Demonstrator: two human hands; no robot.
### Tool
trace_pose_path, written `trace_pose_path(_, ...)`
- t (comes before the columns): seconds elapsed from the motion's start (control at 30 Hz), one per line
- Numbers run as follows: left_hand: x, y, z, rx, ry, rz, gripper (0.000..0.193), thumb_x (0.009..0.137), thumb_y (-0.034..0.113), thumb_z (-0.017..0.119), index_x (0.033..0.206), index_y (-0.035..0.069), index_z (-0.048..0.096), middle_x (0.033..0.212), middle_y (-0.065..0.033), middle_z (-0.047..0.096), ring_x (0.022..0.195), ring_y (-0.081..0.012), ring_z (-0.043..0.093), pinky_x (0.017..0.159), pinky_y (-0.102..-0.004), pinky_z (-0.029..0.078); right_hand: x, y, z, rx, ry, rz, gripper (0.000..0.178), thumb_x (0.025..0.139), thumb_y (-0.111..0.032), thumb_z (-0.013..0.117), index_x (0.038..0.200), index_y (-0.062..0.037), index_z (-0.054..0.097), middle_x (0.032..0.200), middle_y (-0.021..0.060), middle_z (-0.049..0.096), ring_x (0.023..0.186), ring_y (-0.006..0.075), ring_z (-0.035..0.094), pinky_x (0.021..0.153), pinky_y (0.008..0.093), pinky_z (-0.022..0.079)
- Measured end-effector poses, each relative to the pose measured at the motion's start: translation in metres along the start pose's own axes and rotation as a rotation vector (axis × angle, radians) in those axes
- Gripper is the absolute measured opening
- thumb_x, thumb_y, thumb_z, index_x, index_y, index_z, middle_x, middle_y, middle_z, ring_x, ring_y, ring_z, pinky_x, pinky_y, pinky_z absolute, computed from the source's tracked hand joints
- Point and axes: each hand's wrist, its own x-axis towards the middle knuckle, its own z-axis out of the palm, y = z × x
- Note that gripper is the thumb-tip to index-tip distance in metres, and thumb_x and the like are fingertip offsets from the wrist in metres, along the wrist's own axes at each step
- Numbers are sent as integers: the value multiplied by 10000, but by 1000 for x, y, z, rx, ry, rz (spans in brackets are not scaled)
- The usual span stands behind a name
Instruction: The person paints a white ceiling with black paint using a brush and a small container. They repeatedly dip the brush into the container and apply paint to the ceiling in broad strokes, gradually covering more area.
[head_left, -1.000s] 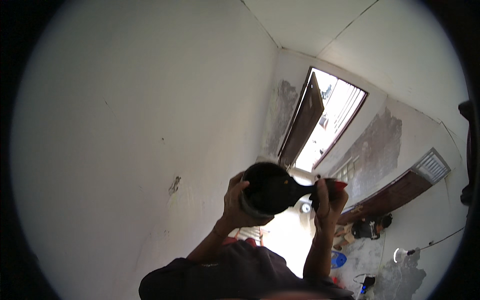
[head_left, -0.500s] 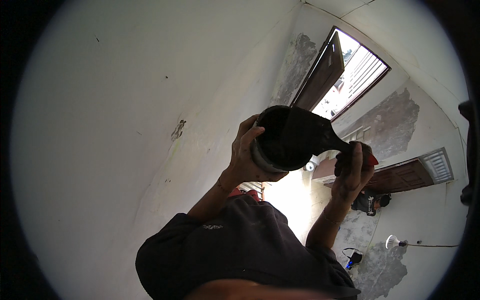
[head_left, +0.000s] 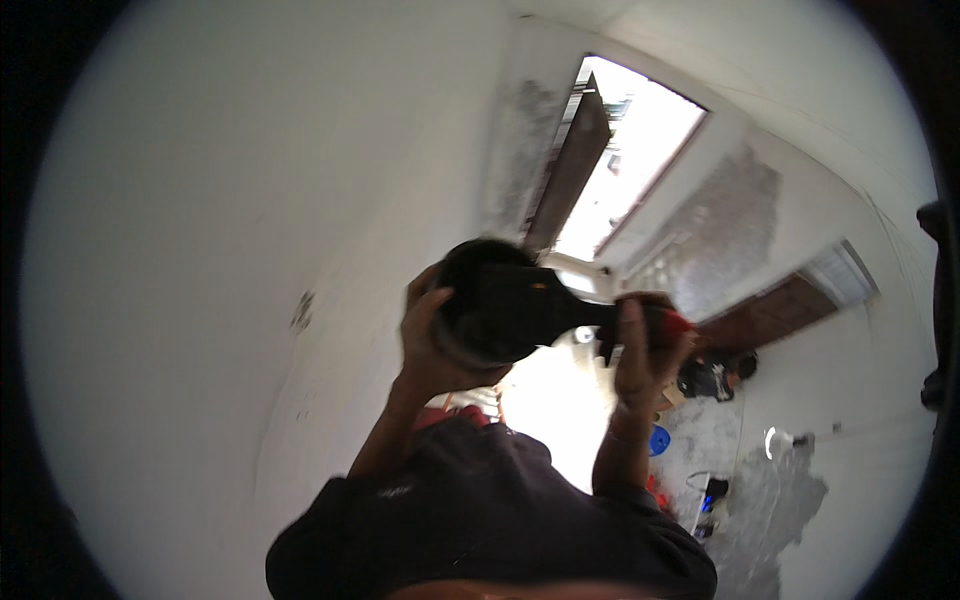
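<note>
My left hand (head_left: 425, 340) is closed around the side of a round, dark-looking tub (head_left: 462, 272), its fingers curled over the rim. My right hand (head_left: 643, 350) grips a wide-bladed putty knife (head_left: 530, 306) by its handle, which has a red end. The broad dark blade lies across the tub's mouth and covers part of the opening. With the light behind them, both are nearly in silhouette, so whatever the tub contains cannot be made out.
A pale wall (head_left: 200, 250) with a small damaged spot (head_left: 302, 311) rises at the left. An open brown door (head_left: 572, 165) stands at a bright doorway. Another person (head_left: 712, 378) is low at the right, below a second brown door (head_left: 775, 312). A bulb (head_left: 770, 443) hangs near grey wall patches.
My hands, the tub and the putty knife have shifted left and slightly down in the picture. The room has shifted left too, as the view turned. Both grips stay the same.
</note>
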Motion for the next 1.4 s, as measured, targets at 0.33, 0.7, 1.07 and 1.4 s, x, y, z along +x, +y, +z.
trace_pose_path(0.33,-20,-8,-6,44,-137,-101,1323,529,316,1001,1548,142,177,1487,-173,338,1384,-355,434,1142,-524,423,7,-5,2,-154,-203,-95,131,989,-110,689,997,21,694,721,75,711,623,117,691,559,270,537)
trace_pose_path(0.7,-25,-22,4,-93,-159,-216,1292,503,268,989,1525,146,208,1488,-194,332,1404,-395,411,1161,-515,400,12,-5,-4,-281,-214,-284,88,947,-67,725,977,13,706,752,55,718,640,104,689,591,250,529)
trace_pose_path(1.07,-17,-23,6,-85,-184,-203,1270,520,230,985,1529,133,220,1499,-184,326,1414,-387,399,1169,-520,397,9,-6,-7,-370,-154,-345,119,973,-105,708,1002,9,685,712,43,711,603,89,692,541,228,526)
trace_pose_path(1.4,-4,-36,7,-148,-179,-83,1297,499,319,1037,1512,145,246,1472,-174,340,1377,-345,420,1128,-506,408,14,23,0,136,146,185,194,1008,-204,665,933,-26,643,751,91,703,557,147,653,454,282,496)
